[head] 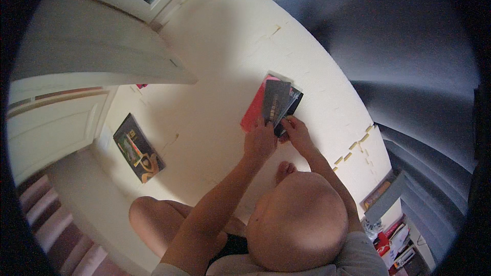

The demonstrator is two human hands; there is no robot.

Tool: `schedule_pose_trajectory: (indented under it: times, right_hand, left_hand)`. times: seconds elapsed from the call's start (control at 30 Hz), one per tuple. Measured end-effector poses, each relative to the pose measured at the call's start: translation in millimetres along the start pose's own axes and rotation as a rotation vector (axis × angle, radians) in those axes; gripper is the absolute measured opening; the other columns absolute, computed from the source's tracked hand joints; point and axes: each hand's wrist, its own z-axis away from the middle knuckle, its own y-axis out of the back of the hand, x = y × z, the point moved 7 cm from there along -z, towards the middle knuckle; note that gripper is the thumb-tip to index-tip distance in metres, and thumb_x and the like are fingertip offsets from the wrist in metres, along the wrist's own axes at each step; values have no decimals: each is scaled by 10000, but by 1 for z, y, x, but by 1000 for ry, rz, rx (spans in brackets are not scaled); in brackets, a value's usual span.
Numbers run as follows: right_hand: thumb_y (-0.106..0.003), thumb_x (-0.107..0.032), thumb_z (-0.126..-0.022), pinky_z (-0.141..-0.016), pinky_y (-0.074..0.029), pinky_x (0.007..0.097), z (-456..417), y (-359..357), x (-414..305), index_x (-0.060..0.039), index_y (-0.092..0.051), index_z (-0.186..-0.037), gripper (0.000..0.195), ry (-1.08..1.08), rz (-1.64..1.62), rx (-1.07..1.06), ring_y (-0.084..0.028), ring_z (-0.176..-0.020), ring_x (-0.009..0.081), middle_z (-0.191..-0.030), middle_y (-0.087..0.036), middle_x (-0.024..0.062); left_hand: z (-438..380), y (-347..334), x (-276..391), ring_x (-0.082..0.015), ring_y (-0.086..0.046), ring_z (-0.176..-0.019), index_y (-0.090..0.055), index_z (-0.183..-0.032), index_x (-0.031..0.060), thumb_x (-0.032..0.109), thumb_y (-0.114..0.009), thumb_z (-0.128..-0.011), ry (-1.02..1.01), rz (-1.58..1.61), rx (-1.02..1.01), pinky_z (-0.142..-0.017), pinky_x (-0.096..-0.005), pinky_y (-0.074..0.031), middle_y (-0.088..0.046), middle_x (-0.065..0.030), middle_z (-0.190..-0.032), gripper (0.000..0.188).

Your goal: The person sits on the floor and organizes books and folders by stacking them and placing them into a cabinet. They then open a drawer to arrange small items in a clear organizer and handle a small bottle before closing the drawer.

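My left hand [262, 140] holds the lower end of a dark grey booklet or folder [275, 97] that bears gold writing. Under its left side a red flat item [253, 111], perhaps an envelope or folder, sticks out. A black flat item [294, 104] with pale markings fans out to the right, and my right hand [296, 132] has its fingers on the lower right edge of this bundle. My fingers cover the bundle's bottom edges, so how each piece is layered there is hidden. The bundle is over the pale foam mat [215, 111].
On the left of the mat lies a black box or book [138, 147] with gold and coloured print. A pale panel, perhaps a door [99, 46], juts in from the left. Dark curtains [399, 38] hang along the right. Assorted items [397, 241] fill a shelf at lower right.
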Motion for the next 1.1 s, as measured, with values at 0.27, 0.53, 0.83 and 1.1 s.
schedule_pose_trajectory:
  times: [0.27,0.53,0.83,1.1]
  right_hand:
    - [-592,-145,-990,-769,-560,317,-31,-6,32,20,-665,-1096,209,130,97,-254,-647,-870,133,-988,-681,48]
    - [-632,-221,-980,-719,-552,327,-12,-7,-14,-12,-694,-1072,237,240,442,-2,-647,-773,148,-856,-690,43]
    - [-640,-402,-973,-805,-523,337,0,-27,-10,-38,-556,-1282,485,122,18,-4,-601,-1026,197,-1136,-636,114]
    - [-607,-409,-978,-772,-533,372,20,-71,-45,40,-682,-1078,466,151,294,-117,-657,-869,195,-932,-718,115]
  left_hand:
    - [3,18,20,-384,-601,-993,-610,-1318,145,244,-735,-805,-218,-57,212,-791,-492,-530,-571,-205,-1123,537]
    - [8,26,6,-385,-619,-1030,-618,-1265,73,176,-692,-823,-91,91,60,-866,-484,-527,-589,-202,-1221,460]
    - [23,40,-18,-372,-640,-975,-557,-1230,20,96,-610,-907,-80,579,25,-855,-459,-543,-623,-205,-1099,336]
    - [58,43,-37,-406,-498,-1278,-612,-1189,40,204,-650,-924,-201,544,-195,-1053,-474,-451,-466,-246,-1421,315]
